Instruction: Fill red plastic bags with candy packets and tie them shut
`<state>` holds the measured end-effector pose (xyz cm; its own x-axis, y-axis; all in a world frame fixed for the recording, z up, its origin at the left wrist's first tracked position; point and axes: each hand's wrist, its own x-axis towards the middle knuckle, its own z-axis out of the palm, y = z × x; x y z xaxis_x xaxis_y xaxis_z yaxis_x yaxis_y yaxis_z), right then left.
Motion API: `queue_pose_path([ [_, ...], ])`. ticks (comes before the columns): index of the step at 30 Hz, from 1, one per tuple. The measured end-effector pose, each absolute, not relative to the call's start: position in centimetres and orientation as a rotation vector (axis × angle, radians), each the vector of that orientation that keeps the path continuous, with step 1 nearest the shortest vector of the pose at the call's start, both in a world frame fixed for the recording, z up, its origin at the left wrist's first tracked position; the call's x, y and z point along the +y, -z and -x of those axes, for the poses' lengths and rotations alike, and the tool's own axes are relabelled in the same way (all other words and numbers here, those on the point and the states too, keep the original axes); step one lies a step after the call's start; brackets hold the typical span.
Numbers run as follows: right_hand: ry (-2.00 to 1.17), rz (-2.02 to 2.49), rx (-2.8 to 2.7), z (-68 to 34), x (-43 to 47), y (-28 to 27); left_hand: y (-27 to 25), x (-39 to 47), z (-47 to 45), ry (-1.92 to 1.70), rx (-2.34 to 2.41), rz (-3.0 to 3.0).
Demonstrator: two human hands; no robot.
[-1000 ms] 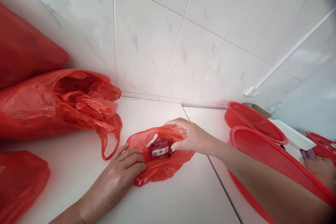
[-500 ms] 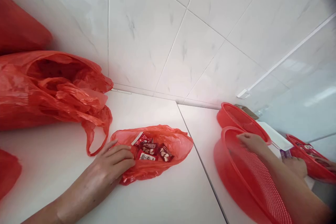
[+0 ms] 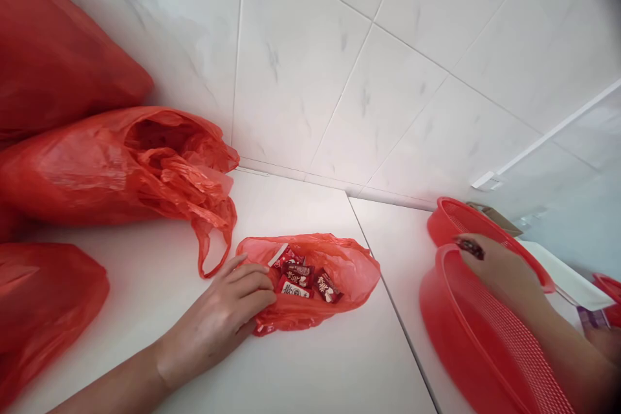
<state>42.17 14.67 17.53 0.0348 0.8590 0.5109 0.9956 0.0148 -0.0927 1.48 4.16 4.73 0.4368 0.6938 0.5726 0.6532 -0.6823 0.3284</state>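
Observation:
My left hand [image 3: 228, 301] is closed on the near left edge of a small red plastic bag [image 3: 356, 272], whose mouth gapes upward. Several small wrapped snack packets [image 3: 297, 275], dark red and brown with white print, lie inside it. My right hand [image 3: 490, 259] is above the rim of a large red plastic basket [image 3: 466, 330] with mesh sides. Between its fingers shows a small dark brown wrapped snack packet [image 3: 469, 247], partly covered by the hand. What lies deep in the basket is hidden by my forearm and the rim.
A second red basket [image 3: 439, 223] stands behind, by the tiled wall. Beyond it are a white tray [image 3: 557, 265] and another person's hand [image 3: 604, 339] near a purple packet [image 3: 589, 317]. Large red plastic bags [image 3: 97, 168] fill the left side. A seam [image 3: 388, 301] divides the white tabletops.
My right hand has come up slightly from inside the basket, and a dark snack packet now shows in it. The view has shifted left. My left hand stays on the bag.

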Motion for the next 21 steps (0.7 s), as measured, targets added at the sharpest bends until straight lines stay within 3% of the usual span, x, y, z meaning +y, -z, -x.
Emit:
queue_pose_path([
  [5,0.395,1.670,-2.070,-35.5,12.6,-20.9,-5.2,3.9,-1.7,-1.109,1.219,-2.587],
  [11,0.083,1.277,-2.638,-27.7,10.3,-18.5,-5.2,3.6,-1.7,-1.107,1.214,-2.612],
  [18,0.279,1.380,-2.683,-26.7,12.8,-16.5,-4.9,3.6,-1.8,-1.122,1.228,-2.622],
  [21,0.216,1.494,-2.692,-27.2,13.9,-15.9,-4.9,3.7,-1.7,-1.155,1.208,-2.633],
])
